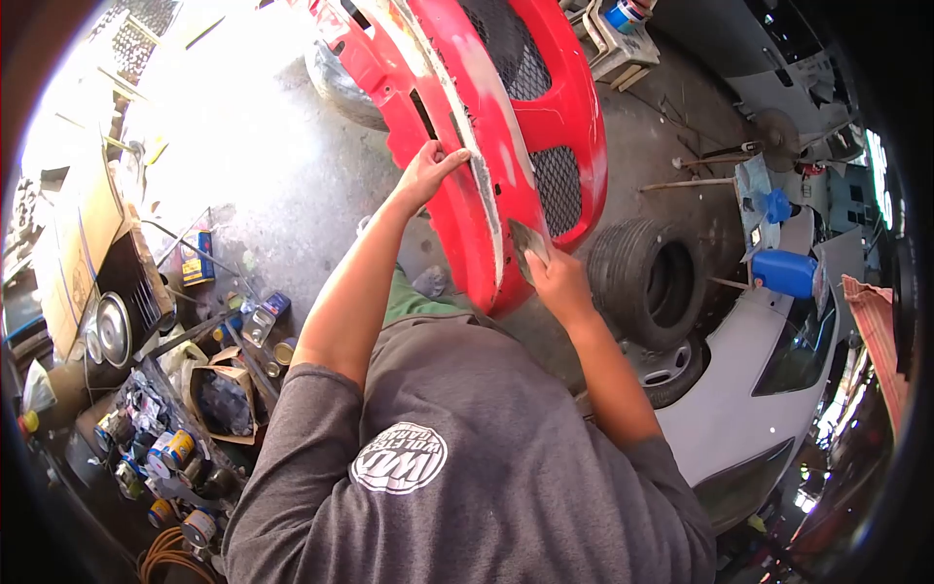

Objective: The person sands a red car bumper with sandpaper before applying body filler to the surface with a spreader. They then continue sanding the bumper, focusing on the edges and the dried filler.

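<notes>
A red car bumper (506, 190) with black mesh grilles runs upright in front of me. Along its edge is a pale grey and white filler-like strip (484, 190), rough and uneven. My left hand (428, 177) grips the bumper's flange, its thumb lying across toward the strip and its other fingers partly hidden. In my right hand (560, 284) is a flat metal putty spreader (528, 241), its blade up against the lower part of the red face. My right fingers close around the spreader's near edge.
Stacked tires (647, 282) stand close to my right, beside a silver car body (739, 409). A stool (623, 49) holding a can is at the back. Paint cans (175, 450), an open box (226, 397) and a blue-yellow tin (197, 257) crowd the left floor.
</notes>
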Action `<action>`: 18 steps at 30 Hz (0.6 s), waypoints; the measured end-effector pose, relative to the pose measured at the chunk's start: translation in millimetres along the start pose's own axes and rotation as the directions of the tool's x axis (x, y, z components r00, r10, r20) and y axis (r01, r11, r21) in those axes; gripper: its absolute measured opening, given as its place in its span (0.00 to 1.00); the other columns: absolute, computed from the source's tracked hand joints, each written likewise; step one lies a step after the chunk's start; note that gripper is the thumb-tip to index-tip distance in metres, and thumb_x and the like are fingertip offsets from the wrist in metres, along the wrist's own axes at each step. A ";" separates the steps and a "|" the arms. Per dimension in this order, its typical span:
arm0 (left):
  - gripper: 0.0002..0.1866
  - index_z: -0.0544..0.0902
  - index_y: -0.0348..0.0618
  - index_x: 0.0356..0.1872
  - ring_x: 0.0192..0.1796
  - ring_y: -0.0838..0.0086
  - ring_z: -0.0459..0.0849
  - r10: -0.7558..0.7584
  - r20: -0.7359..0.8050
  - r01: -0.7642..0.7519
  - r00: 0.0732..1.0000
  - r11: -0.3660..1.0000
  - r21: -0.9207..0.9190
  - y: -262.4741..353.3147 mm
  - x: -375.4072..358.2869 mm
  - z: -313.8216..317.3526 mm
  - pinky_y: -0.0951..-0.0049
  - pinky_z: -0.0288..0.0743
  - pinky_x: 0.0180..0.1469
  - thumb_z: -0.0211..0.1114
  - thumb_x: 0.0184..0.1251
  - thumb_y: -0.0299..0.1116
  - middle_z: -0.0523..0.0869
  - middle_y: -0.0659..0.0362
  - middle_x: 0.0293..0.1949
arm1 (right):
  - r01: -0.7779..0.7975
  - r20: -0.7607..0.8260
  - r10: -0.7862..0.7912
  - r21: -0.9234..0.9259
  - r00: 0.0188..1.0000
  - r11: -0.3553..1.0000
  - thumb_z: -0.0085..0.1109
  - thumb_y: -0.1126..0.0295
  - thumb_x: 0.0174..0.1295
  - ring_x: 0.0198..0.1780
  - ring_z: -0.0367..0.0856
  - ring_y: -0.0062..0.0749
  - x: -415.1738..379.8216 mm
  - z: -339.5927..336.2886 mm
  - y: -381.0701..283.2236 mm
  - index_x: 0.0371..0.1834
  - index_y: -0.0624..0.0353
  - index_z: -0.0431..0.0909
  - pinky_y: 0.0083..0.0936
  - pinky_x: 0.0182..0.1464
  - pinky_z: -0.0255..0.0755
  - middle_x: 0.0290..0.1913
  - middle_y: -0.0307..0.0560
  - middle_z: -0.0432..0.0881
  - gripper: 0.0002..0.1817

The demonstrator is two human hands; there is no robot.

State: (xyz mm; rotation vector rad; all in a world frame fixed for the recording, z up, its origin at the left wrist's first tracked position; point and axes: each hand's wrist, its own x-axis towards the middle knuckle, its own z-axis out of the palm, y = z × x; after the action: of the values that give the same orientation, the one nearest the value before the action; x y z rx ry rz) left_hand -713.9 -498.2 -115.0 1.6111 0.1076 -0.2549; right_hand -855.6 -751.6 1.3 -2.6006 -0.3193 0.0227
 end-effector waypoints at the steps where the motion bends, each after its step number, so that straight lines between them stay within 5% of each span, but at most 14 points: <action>1: 0.33 0.77 0.39 0.37 0.34 0.80 0.69 -0.002 -0.003 0.002 1.000 1.000 -0.001 0.1 -0.3 -0.1 0.73 0.67 0.36 0.72 0.62 0.65 0.70 0.66 0.29 | -0.001 0.011 0.001 -0.011 1.000 1.000 0.56 0.63 0.72 0.33 0.84 0.60 0.3 0.1 -0.1 0.34 0.60 0.78 0.52 0.35 0.77 0.30 0.60 0.83 0.12; 18: 0.35 0.77 0.38 0.37 0.34 0.80 0.70 -0.014 0.000 0.014 1.000 0.998 0.064 5.1 -0.2 -2.8 0.73 0.67 0.36 0.71 0.61 0.67 0.71 0.66 0.29 | -0.005 -0.110 0.006 0.006 0.994 1.000 0.56 0.64 0.72 0.31 0.83 0.61 -12.0 11.0 2.7 0.33 0.62 0.78 0.50 0.34 0.76 0.28 0.59 0.83 0.13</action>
State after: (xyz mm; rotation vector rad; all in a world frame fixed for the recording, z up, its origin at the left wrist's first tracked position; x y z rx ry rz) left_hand -712.7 -495.7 -109.8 1.6745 0.1112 -0.2718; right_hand -867.5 -751.2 -10.1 -2.5850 -0.2716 -0.1166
